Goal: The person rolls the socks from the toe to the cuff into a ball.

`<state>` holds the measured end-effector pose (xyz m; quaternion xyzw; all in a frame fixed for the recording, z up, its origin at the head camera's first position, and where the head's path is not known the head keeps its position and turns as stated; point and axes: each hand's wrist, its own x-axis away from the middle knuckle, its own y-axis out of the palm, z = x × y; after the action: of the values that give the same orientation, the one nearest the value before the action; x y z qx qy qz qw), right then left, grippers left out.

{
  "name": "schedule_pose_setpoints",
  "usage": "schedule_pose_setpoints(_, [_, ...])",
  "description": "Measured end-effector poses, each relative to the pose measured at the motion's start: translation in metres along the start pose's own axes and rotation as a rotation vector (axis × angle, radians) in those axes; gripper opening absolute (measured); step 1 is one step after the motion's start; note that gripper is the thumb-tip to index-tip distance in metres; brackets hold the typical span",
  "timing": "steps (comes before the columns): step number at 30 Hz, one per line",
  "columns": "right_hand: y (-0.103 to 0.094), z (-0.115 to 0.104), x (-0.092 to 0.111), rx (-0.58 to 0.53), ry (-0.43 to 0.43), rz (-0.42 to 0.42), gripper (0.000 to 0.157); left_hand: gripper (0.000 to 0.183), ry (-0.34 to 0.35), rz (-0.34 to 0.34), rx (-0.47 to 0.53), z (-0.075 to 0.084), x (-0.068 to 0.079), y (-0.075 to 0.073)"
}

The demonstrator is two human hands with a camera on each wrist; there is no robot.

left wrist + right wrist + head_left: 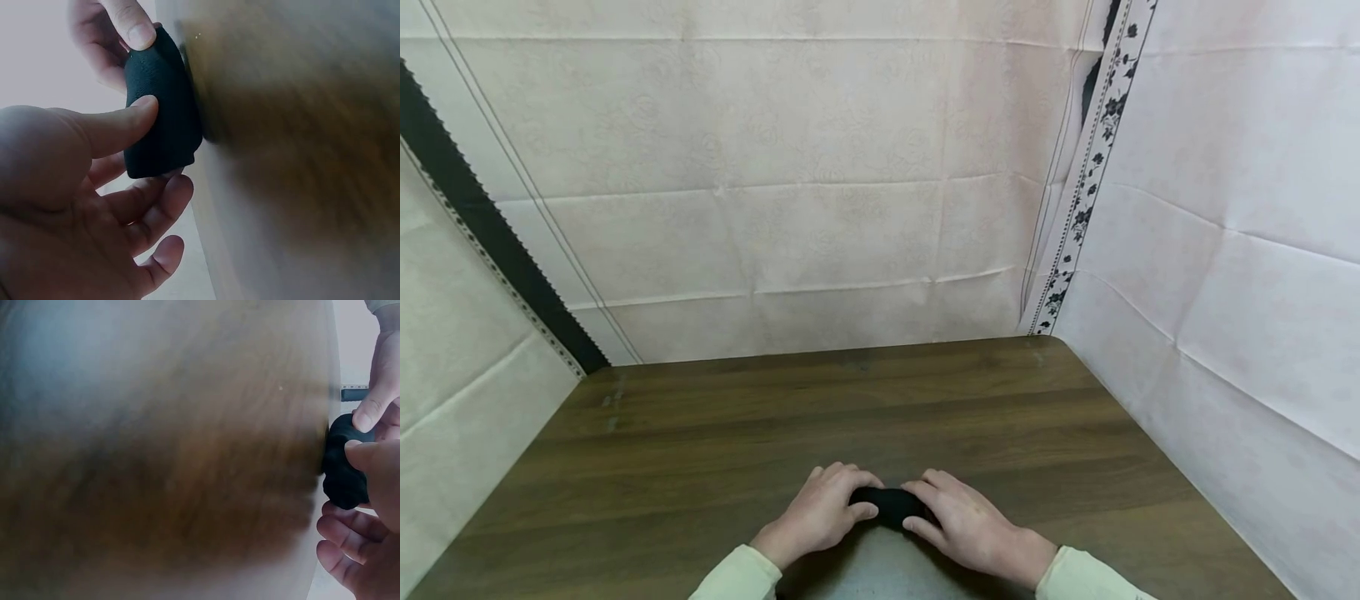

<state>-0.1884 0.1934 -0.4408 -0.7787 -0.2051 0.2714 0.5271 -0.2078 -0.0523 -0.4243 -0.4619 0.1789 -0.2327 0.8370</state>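
Observation:
A black rolled-up piece of cloth (891, 506), soft-looking and short, lies crosswise between the two hands near the table's front side. My left hand (823, 512) grips its left end, thumb on the near side and fingers on the far side. At the opposite end my right hand (962, 521) holds it in the same way. The left wrist view shows the left thumb pressed flat on the black cloth (164, 119), with the lower fingers curled loosely below. In the right wrist view the cloth (344, 475) looks lumpy and folded at its end. Its exact kind cannot be told.
The brown wood-grain table (850, 417) spreads out beyond and beside the hands. Pale creased cloth sheets (820, 167) hang behind it and on both sides. A dark strip (497, 225) runs down the left corner, and a floral border (1093, 167) down the right.

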Motion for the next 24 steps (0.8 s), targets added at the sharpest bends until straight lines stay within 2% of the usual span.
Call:
schedule_pose_setpoints(7, [0.0026, -0.0008, 0.0001, 0.016, -0.008, 0.044, 0.042, 0.024, 0.009, -0.029, 0.000, 0.0011, 0.0000, -0.0014])
schedule_pose_setpoints(15, [0.0028, 0.0000, -0.0012, -0.002, -0.011, 0.042, 0.036, 0.027, -0.037, -0.063, 0.069, 0.0014, -0.0015, -0.0016])
schedule_pose_setpoints(18, [0.0025, 0.0001, -0.0018, -0.009, -0.001, 0.021, 0.035, 0.027, -0.039, -0.042, 0.091, 0.0016, -0.0007, -0.0001])
schedule_pose_setpoints(24, [0.0000, 0.0004, -0.0038, -0.059, 0.029, -0.019, 0.034, 0.029, 0.013, 0.046, 0.096, 0.0046, -0.0008, 0.0040])
